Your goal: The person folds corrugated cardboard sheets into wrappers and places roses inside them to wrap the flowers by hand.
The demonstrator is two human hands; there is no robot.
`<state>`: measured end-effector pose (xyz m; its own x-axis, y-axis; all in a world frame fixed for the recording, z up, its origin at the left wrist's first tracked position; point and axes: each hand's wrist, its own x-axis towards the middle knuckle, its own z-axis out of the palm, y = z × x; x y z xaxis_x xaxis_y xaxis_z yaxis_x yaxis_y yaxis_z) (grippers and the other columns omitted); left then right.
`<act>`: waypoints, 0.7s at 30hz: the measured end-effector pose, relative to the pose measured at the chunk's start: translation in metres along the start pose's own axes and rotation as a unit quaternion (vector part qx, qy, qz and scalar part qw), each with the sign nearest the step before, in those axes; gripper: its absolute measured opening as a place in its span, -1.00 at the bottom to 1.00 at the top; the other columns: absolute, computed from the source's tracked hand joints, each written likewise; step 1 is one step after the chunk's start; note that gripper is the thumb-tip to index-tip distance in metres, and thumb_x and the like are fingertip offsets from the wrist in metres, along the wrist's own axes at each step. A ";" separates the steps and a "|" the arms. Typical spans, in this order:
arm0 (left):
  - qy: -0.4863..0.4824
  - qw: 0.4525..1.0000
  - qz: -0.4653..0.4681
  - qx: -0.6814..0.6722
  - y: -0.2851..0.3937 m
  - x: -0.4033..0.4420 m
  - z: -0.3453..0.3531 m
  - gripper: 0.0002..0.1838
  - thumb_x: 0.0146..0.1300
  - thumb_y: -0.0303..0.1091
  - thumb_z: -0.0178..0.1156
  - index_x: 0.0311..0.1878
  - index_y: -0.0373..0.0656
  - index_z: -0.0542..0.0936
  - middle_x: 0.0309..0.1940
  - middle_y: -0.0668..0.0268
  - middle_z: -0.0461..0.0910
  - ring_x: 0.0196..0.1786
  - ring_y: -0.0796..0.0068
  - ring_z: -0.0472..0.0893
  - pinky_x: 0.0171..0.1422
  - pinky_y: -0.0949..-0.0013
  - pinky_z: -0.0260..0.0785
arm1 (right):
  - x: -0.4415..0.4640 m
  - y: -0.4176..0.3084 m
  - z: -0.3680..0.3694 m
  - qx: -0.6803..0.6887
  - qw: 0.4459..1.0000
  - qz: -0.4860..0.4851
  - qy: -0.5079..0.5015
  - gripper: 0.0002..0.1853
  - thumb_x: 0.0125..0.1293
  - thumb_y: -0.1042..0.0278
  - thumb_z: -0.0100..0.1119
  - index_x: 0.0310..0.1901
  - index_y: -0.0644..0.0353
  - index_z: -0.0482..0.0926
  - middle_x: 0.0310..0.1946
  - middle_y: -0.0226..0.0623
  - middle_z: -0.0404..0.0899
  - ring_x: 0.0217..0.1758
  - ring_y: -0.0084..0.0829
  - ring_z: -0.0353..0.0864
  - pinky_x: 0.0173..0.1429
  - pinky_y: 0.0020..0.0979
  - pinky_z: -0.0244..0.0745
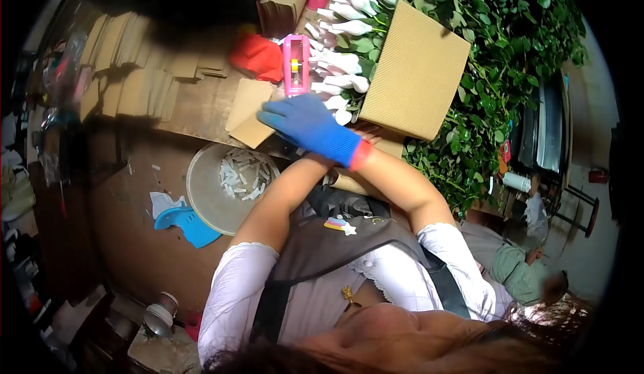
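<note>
My right hand (pixel 305 126), in a blue glove with a red cuff, reaches left across my left forearm. Its fingers are stretched out over the edge of a folded brown cardboard piece (pixel 249 102). My bare left hand (pixel 367 132) is mostly hidden behind the glove and wrist; a few fingers show at the lower edge of a corrugated cardboard sheet (pixel 417 72). That sheet lies over leafy flower stems. Flower buds in white net sleeves (pixel 345 62) stick out on its left side. A pink tape dispenser (pixel 296 65) stands just beyond my gloved hand.
Stacks of cardboard pieces (pixel 127 65) lie at the table's left, and a red cloth-like thing (pixel 258 57) beside the dispenser. Green foliage (pixel 510 52) fills the right. Below the table edge are a round bin (pixel 201 186) with white scraps and a blue plastic piece (pixel 194 226). Another person (pixel 520 273) is at lower right.
</note>
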<state>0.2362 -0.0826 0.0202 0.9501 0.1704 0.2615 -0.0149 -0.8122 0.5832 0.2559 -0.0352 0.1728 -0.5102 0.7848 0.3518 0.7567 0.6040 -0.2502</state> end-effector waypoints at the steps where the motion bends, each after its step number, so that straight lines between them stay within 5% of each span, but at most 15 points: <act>1: 0.006 1.000 0.002 -0.006 0.001 0.000 0.000 -0.40 0.22 0.00 0.25 0.30 -0.05 0.54 0.23 0.17 0.55 0.33 0.14 0.50 0.46 0.10 0.27 | -0.019 -0.007 -0.026 0.048 0.999 0.023 0.007 -0.67 0.30 0.28 0.20 0.09 0.01 0.62 0.09 -0.32 0.66 0.05 -0.30 0.67 0.08 -0.24 0.55; 4: 0.038 0.999 0.024 -0.023 0.002 0.005 -0.008 -0.42 0.20 -0.02 0.27 0.27 -0.04 0.57 0.19 0.18 0.60 0.28 0.15 0.55 0.42 0.11 0.33 | -0.099 -0.007 -0.051 0.224 0.967 0.120 0.015 -0.65 0.34 0.22 0.29 0.13 0.09 0.67 -0.02 -0.25 0.74 -0.04 -0.23 0.73 0.00 -0.18 0.61; 6: 0.057 0.997 0.042 -0.040 0.007 0.010 -0.018 -0.43 0.18 -0.03 0.29 0.25 -0.03 0.58 0.16 0.18 0.63 0.26 0.16 0.58 0.39 0.11 0.38 | -0.160 0.000 -0.047 0.388 0.864 0.320 -0.011 -0.67 0.40 0.17 0.28 0.08 0.18 0.69 -0.07 -0.20 0.75 -0.10 -0.28 0.73 0.03 -0.22 0.62; 8: 0.025 0.998 0.022 -0.059 0.009 0.015 -0.021 -0.44 0.17 -0.04 0.31 0.23 -0.03 0.60 0.12 0.19 0.66 0.23 0.17 0.61 0.37 0.12 0.42 | -0.199 0.020 -0.052 0.397 0.752 0.517 -0.096 -0.61 0.41 0.13 0.29 0.09 0.26 0.67 -0.08 -0.18 0.76 -0.11 -0.40 0.71 0.07 -0.32 0.61; 10: -0.134 0.985 -0.091 -0.061 0.007 0.018 -0.011 -0.46 0.26 0.02 0.24 0.21 -0.10 0.60 0.17 0.13 0.63 0.25 0.10 0.58 0.40 0.04 0.37 | -0.225 0.034 -0.043 0.413 0.743 0.517 -0.102 -0.56 0.43 0.07 0.28 0.08 0.31 0.66 -0.14 -0.20 0.76 -0.20 -0.47 0.72 -0.03 -0.39 0.64; 12: -0.080 0.996 -0.028 -0.018 0.001 0.013 0.002 -0.50 0.26 0.02 0.22 0.18 -0.05 0.62 0.15 0.18 0.65 0.23 0.09 0.59 0.37 0.05 0.40 | -0.238 0.043 -0.035 0.460 0.645 0.590 -0.157 -0.56 0.45 0.00 0.26 0.04 0.28 0.68 -0.21 -0.22 0.77 -0.32 -0.50 0.72 -0.14 -0.41 0.67; 16: -0.024 0.999 0.026 0.000 -0.015 0.005 0.015 -0.49 0.30 0.04 0.19 0.21 -0.05 0.61 0.13 0.20 0.66 0.21 0.10 0.60 0.29 -0.01 0.44 | -0.242 0.055 -0.020 0.468 0.647 0.570 -0.193 -0.54 0.42 -0.07 0.26 -0.13 0.28 0.71 -0.36 -0.21 0.77 -0.45 -0.49 0.72 -0.28 -0.40 0.66; 19: 0.018 0.986 -0.012 0.167 -0.019 -0.030 0.006 -0.46 0.34 0.04 0.16 0.25 -0.10 0.60 0.10 0.14 0.66 0.16 0.08 0.62 0.19 0.00 0.49 | -0.244 0.061 -0.011 0.423 0.669 0.574 -0.208 -0.48 0.39 -0.13 0.24 -0.38 0.27 0.73 -0.51 -0.19 0.75 -0.55 -0.40 0.69 -0.37 -0.34 0.63; 21: -0.032 0.987 -0.102 0.118 -0.007 -0.048 -0.030 -0.50 0.35 -0.12 0.21 0.28 -0.16 0.58 0.23 0.07 0.59 0.31 0.03 0.53 0.37 0.07 0.39 | -0.246 0.061 -0.004 0.402 0.683 0.571 -0.214 -0.47 0.39 -0.13 0.20 -0.44 0.26 0.73 -0.55 -0.18 0.73 -0.56 -0.39 0.67 -0.39 -0.33 0.61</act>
<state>0.1817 -0.0680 0.0268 0.9437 0.3147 0.1023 0.2453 -0.8728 0.4218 0.4296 -0.1917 0.0748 0.0221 0.6721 -0.7401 0.3795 -0.6906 -0.6157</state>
